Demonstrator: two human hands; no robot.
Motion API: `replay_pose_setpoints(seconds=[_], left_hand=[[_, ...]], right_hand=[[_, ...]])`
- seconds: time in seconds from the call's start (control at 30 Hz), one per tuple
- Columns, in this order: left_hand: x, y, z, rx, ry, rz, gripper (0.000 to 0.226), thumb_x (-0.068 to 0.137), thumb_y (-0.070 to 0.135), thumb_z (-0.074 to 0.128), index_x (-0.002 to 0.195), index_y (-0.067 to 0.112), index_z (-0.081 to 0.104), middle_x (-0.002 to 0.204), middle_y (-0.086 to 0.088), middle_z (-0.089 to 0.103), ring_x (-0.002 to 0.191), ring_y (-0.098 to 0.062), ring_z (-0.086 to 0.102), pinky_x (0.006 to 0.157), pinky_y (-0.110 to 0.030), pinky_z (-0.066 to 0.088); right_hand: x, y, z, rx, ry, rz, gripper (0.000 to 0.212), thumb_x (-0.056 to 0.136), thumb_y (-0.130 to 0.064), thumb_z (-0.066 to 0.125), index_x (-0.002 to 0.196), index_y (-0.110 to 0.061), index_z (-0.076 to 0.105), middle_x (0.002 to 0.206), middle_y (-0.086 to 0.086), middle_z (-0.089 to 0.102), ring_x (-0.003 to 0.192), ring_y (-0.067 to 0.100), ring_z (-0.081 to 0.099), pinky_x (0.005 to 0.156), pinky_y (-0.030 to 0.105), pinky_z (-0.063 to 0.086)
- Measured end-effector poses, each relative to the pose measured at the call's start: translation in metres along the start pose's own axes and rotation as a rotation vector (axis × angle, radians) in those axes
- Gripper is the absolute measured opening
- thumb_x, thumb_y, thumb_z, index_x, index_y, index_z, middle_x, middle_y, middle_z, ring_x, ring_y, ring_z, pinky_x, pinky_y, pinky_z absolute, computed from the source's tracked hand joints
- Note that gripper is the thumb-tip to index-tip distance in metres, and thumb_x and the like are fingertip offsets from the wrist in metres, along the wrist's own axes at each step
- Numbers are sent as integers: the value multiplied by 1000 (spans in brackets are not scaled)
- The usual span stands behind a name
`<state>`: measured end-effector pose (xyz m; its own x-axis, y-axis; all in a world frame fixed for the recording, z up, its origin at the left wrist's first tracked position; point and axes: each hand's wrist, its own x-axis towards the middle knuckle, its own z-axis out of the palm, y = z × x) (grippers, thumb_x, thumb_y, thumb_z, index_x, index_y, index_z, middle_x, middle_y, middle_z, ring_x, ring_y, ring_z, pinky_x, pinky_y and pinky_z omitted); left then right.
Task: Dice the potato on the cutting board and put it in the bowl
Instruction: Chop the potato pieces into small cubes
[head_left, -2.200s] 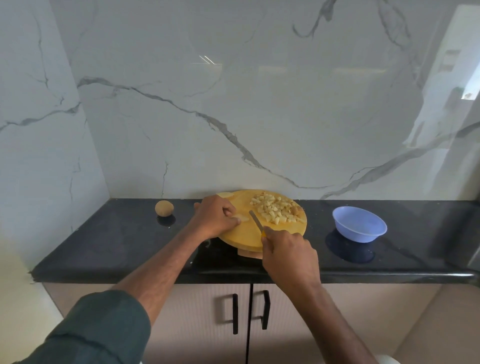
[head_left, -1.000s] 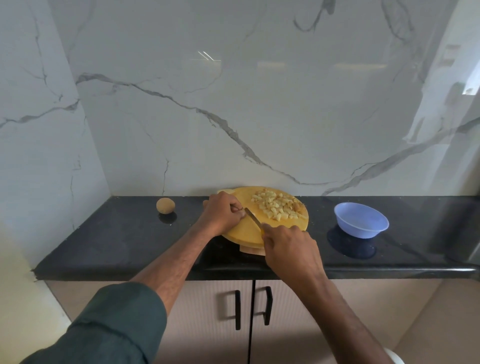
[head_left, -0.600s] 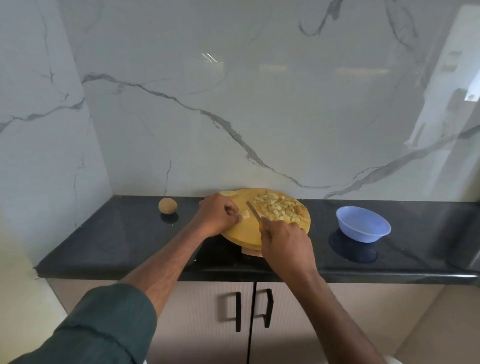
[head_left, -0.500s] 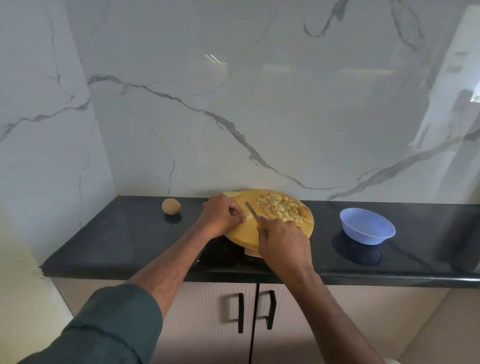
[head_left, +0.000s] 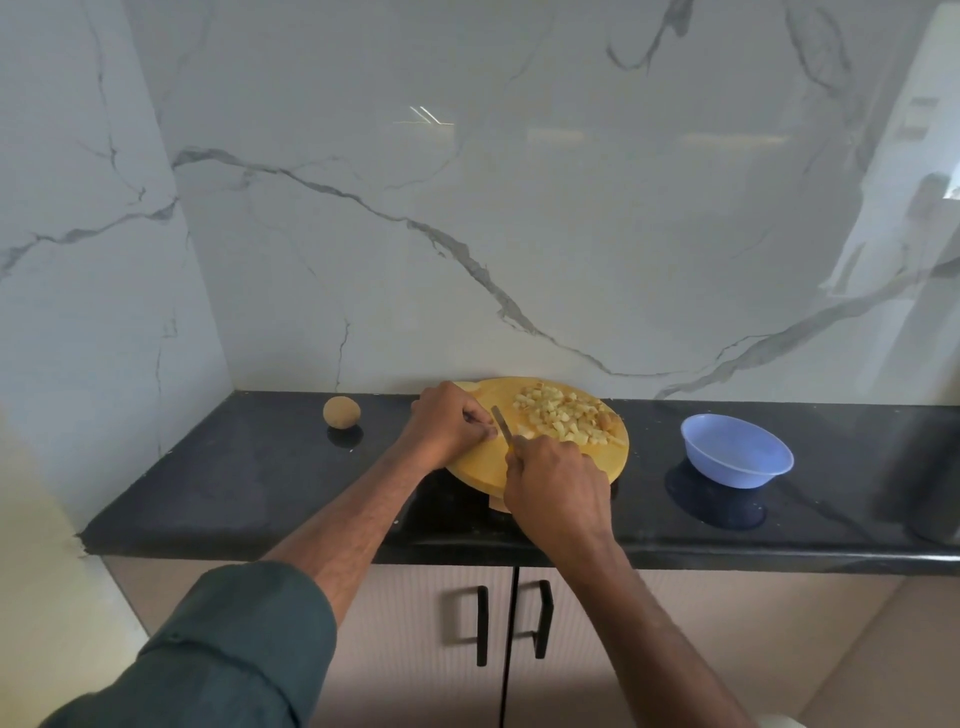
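A round yellow cutting board (head_left: 483, 465) lies on the black counter (head_left: 249, 473). A heap of diced potato (head_left: 563, 420) covers its far right part. My left hand (head_left: 447, 423) rests on the board's left side with fingers curled over a small potato piece that is mostly hidden. My right hand (head_left: 553, 486) grips the handle of a small knife (head_left: 501, 422), whose blade lies right beside my left fingertips. An empty blue bowl (head_left: 736, 457) stands on the counter to the right of the board.
A whole unpeeled potato (head_left: 341, 412) sits on the counter left of the board. A marble wall rises directly behind the counter and on the left. Cabinet doors with black handles (head_left: 511, 621) are below the counter edge.
The knife blade has shifted slightly left, closer to my left fingertips, with small cutting strokes. Both hands stay on the board; the view has drifted a little.
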<state>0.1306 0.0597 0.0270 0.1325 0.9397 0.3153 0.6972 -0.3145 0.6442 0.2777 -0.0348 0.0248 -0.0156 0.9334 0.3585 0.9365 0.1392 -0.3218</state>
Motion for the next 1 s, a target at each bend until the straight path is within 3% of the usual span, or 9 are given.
replay_pose_setpoints(seconds=[0.4,0.67,0.9,1.0], left_hand=[[-1,1,8,14,70,50,9,77,24,83,70,24,79,61,24,66,76,2,67,95,-49,52],[-1,5,9,30,84,17,7,79,29,84,75,26,79,65,26,62,86,-5,67,99,-49,48],[-1,-6,2,22,39,-15,9,82,18,75,76,22,80,71,25,67,92,-5,68,107,-50,43],[-4,-4,-1,52,62,-22,6,85,22,76,82,22,81,84,18,73,99,-9,66,109,-42,33]], right_hand=[[-16,-3,0,58,-32,55,31,106,-36,39,110,-22,66,83,-2,60,73,18,60,69,39,57],[-30,19,-19,-42,-28,3,34,107,-37,36,132,-32,59,87,-2,65,77,22,63,70,37,56],[-27,26,-23,8,10,19,30,106,-37,40,124,-33,64,82,-4,64,75,21,60,67,36,55],[-18,17,-18,29,11,7,30,107,-36,40,122,-30,66,83,-4,65,75,20,62,69,37,56]])
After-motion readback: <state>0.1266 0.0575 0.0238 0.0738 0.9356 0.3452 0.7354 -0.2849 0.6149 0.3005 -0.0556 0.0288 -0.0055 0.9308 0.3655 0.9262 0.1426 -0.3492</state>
